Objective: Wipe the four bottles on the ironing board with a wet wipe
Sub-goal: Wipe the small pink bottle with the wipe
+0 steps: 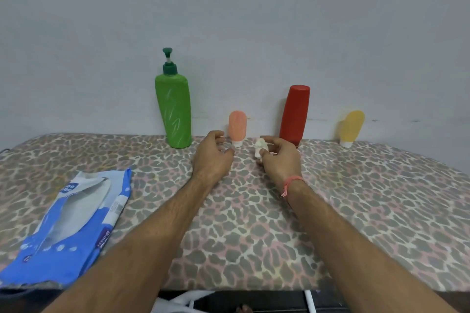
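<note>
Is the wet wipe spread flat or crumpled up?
Crumpled. The wet wipe is a small white wad pinched in the right hand, not a flat sheet.

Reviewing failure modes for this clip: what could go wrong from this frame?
1. The small pink bottle stands on its narrow white cap right beside the left hand; a nudge could probably topple it.
2. The yellow bottle already leans while standing on its cap near the ironing board's far edge, so wiping pressure may knock it over.
3. The wet wipe is bunched small in the right hand, so it may cover the tall green pump bottle poorly.
</note>
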